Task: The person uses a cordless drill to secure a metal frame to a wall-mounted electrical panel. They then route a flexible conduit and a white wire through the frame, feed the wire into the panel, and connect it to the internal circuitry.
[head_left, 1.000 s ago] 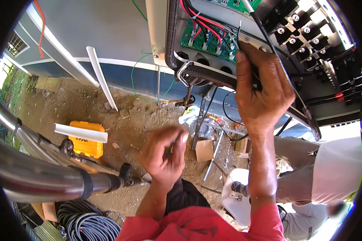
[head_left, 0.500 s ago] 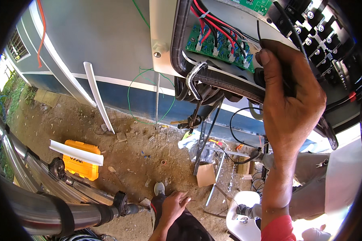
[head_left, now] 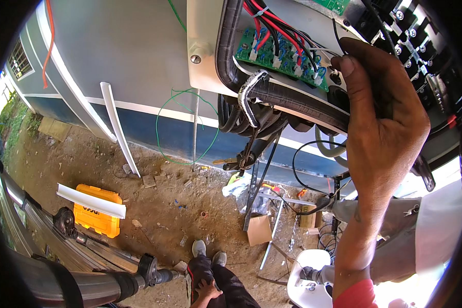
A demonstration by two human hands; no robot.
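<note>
My right hand (head_left: 387,108) reaches into an open electrical enclosure (head_left: 203,66), thumb and fingertips pinched at the end of a thin black wire (head_left: 337,33). Part of the grip is hidden behind the thumb. Beside it lies a green circuit board (head_left: 264,49) with white plugs. Red and black wires (head_left: 274,23) run to that board in a tied bundle. Rows of black terminal blocks with screws (head_left: 413,33) fill the right of the enclosure. Low in the view, my left hand (head_left: 208,290) rests on my dark-trousered thigh, empty, fingers spread.
Under the enclosure hang coiled black cables (head_left: 231,115) and a bunch of keys (head_left: 241,160). A person in grey trousers (head_left: 395,226) is at the right, by a white chair (head_left: 305,290). Metal tubes (head_left: 87,280) cross the lower left. A yellow case (head_left: 95,220) lies on the dirt.
My left hand has dropped from above the leg onto my thigh. My right hand stays at the wire, slightly shifted right in view. The whole view has shifted a little.
</note>
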